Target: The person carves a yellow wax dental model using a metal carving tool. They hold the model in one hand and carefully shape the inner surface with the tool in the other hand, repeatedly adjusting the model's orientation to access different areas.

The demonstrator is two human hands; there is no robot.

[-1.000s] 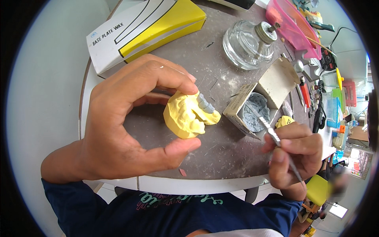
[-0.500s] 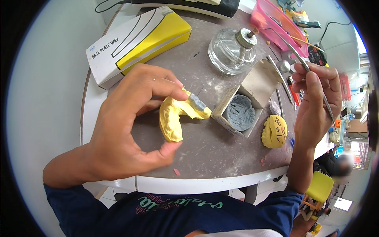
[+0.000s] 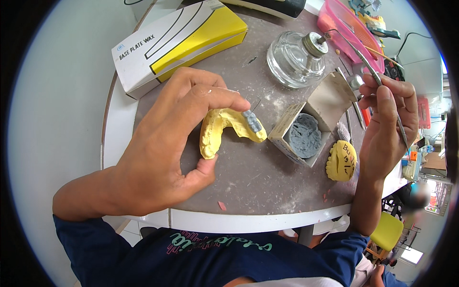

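Observation:
My left hand (image 3: 158, 143) grips a yellow horseshoe-shaped dental cast (image 3: 210, 129) between thumb and fingers, above the table. A grey wax tooth section (image 3: 252, 121) sits on the cast's right arm, beside my fingertip. In my right hand (image 3: 389, 119) is a slim metal wax carver (image 3: 359, 53), held like a pen. Its curved upper tip is at the wick of a glass spirit burner (image 3: 291, 60); I cannot make out a flame. Between my hands stands an open carton (image 3: 330, 98) with a round mass of grey wax (image 3: 304, 136) in it.
A white and yellow box (image 3: 181, 43) lies at the back left. Right of the carton rests another yellow cast (image 3: 341, 160) with handwriting. A pink basket (image 3: 351, 33) stands at the back right, with metal tools near it. A pink scrap (image 3: 222, 205) lies near the front edge.
The carver's tip has come closer to the burner's wick. My left hand has turned the cast slightly, so its inner curve shows more. The whole view has shifted a little.

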